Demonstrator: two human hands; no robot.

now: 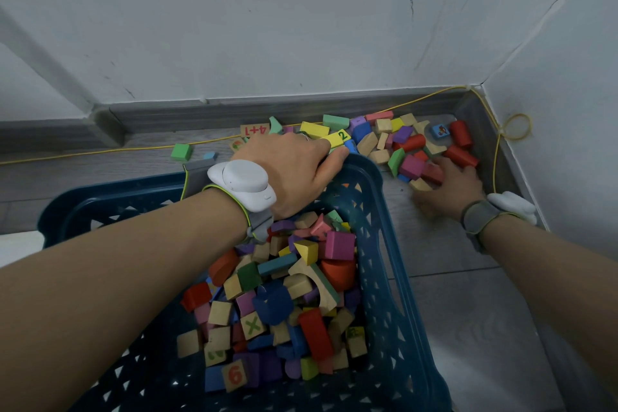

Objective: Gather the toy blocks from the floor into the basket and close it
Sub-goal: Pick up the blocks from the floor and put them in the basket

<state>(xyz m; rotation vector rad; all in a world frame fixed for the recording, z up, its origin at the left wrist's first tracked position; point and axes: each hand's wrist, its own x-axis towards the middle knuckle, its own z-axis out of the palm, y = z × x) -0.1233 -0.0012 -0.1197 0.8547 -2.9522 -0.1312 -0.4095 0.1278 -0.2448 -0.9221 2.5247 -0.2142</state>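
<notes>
Blocks (414, 147) litter floor by wall corner, many already in basket (398, 281). Right hand (449, 189) closes on a red block (433, 172) — prob to scoop. Left hand (301, 170) grips basket rim w/ curled fingers — steadying it.

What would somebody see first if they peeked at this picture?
Probably the blue basket at the bottom, already piled with colourful blocks. Next, the heap of blocks on the floor by the wall corner, where the right hand is scooping at them while the left hand rests on the basket's far rim.
</notes>
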